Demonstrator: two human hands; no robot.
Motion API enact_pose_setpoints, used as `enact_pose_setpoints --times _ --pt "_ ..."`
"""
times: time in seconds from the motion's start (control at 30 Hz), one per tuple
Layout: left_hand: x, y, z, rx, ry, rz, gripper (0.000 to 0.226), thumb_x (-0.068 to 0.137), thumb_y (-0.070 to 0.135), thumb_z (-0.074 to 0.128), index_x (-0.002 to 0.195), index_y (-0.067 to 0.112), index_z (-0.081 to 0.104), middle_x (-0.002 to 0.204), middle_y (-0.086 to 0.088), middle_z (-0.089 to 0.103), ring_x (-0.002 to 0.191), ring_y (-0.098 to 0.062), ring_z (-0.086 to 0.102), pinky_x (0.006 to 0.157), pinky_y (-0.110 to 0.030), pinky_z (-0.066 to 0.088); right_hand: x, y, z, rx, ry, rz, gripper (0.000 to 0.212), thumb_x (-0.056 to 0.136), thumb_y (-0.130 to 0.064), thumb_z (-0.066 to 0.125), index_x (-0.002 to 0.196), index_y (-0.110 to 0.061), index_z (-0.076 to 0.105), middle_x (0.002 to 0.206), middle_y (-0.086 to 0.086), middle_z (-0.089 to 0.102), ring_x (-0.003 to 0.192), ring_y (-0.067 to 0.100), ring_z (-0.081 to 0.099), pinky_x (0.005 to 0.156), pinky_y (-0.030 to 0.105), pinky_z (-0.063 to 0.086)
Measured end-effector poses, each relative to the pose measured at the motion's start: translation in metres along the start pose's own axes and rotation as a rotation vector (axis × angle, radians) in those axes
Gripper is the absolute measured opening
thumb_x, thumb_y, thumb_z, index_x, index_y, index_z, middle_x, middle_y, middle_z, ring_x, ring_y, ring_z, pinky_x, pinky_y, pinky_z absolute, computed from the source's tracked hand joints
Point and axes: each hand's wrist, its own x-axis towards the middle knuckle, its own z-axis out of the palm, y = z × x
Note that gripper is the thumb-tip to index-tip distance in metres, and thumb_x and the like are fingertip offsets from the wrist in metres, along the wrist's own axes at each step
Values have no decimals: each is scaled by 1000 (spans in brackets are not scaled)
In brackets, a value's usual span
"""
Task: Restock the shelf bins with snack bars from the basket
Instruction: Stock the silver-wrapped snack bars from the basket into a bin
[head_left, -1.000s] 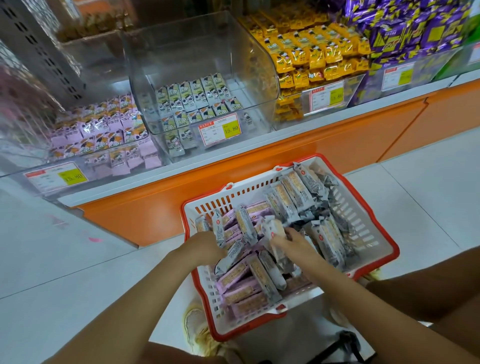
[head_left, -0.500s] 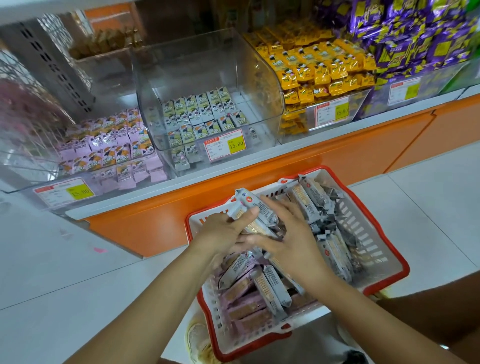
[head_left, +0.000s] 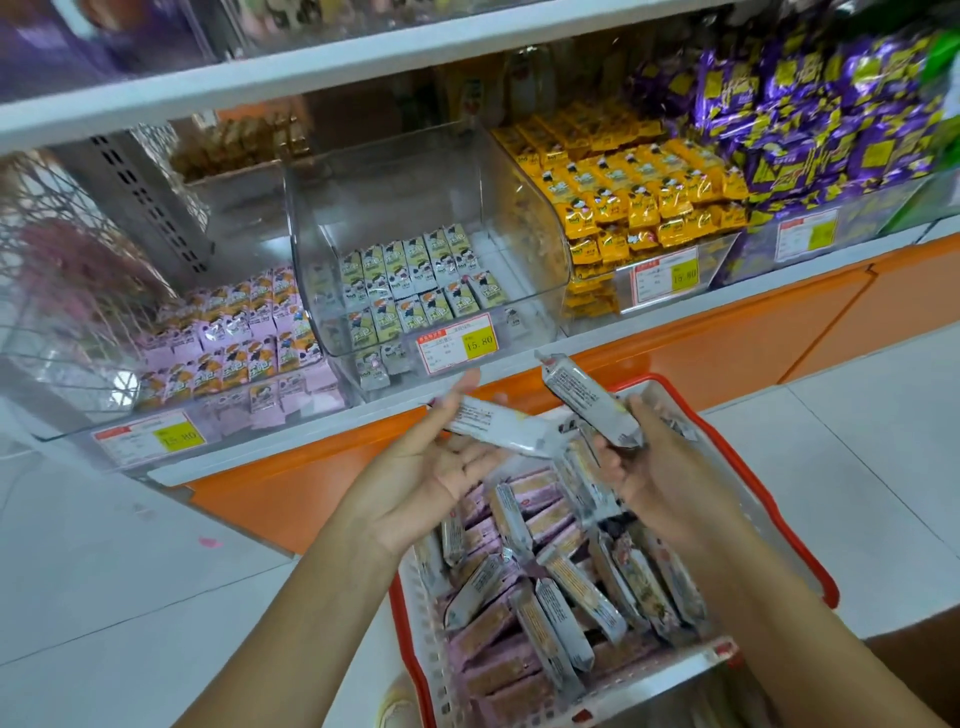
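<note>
1. Both hands are up out of the basket (head_left: 405, 634) now. Half a second back they were down among the packs.
2. The left hand (head_left: 436, 478) lies palm up, fingers nearly straight and a little apart, with a bar (head_left: 498, 428) resting across them.
3. The right hand (head_left: 660, 483), at its 3 o'clock, has its fingers clamped on the lower end of a second bar (head_left: 584, 397), whose tip points to 11.
4. Both bars hang over the basket's far rim, and the part-filled middle bin (head_left: 415, 182) sits at 12 — I'd say loading comes next.
</note>
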Motion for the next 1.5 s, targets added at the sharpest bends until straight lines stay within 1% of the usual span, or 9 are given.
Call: enact_pose_setpoints --times 0.17,0.3,0.37,0.57,0.73,0.87,1.0,1.3,1.5 --pt "2 7 10 -12 -108 40 89 44 24 95 124 11 60 94 -8 70 99 -28 68 70 -44 58 -8 -21 -3 10 -186 74 56 73 -35 70 117 -1 62 76 11 61 53 9 54 46 15 50" --pt "9 13 17 -40 -25 140 84 28 21 98 102 -1 67 95 -12 72 90 -23 71 70 -37 60 -17 -26 2 6 -285 64 38 54 -22 92 85 -8 76 89 13 65 58 15 61 47 17 53" --pt "10 17 20 -84 -20 154 70 31 23 98 93 2 74 100 -15 71 90 -27 71 73 -43 59 -23 -29 12 -38 -267 19 15 67 -15 79 80 -8 73 88 14 66 58 18 62 48 19 54" --pt "14 29 35 -104 2 185 42 86 50 43 92 20 71 95 -9 67 83 -26 70 87 -58 47 -32 -29 39 -249 -213 -294 31 77 -19 58 103 -3 64 93 14 72 74 28 70 68 28 59" --pt "12 36 47 33 -27 228 39 80 34 51 109 13 63 96 -8 71 89 -24 69 94 -47 46 -20 -34 61 -481 -129 -505 13 88 -33 63 97 -26 70 101 4 72 98 22 68 88 37 53" --pt "6 38 54 123 -32 191 39 81 26 51 111 2 58 106 -18 68 91 -26 69 81 -38 56 -14 -53 77 -567 -178 -629 9 93 -18 60 95 -24 66 84 -15 70 80 -2 64 68 10 47" --pt "5 39 52 82 -51 198 30 80 17 56 107 4 53 124 -24 56 113 -33 56 88 -50 53 -11 -50 86 -732 -189 -721 11 91 -18 61 99 -26 63 77 -15 67 69 9 58 60 18 44" --pt "8 38 53 116 -14 336 35 84 17 55 117 9 47 116 -21 64 90 -27 64 72 -35 57 -1 -34 105 -1486 -237 -1046 75 95 -40 54 152 -34 6 134 -3 50 100 15 59 76 35 52" --pt "11 50 56 182 43 441 31 92 4 46 121 0 56 114 -13 67 97 -21 66 86 -29 54 15 -52 135 -1481 -295 -988 71 96 -27 55 151 -37 13 115 -1 49 86 12 53 76 32 45"
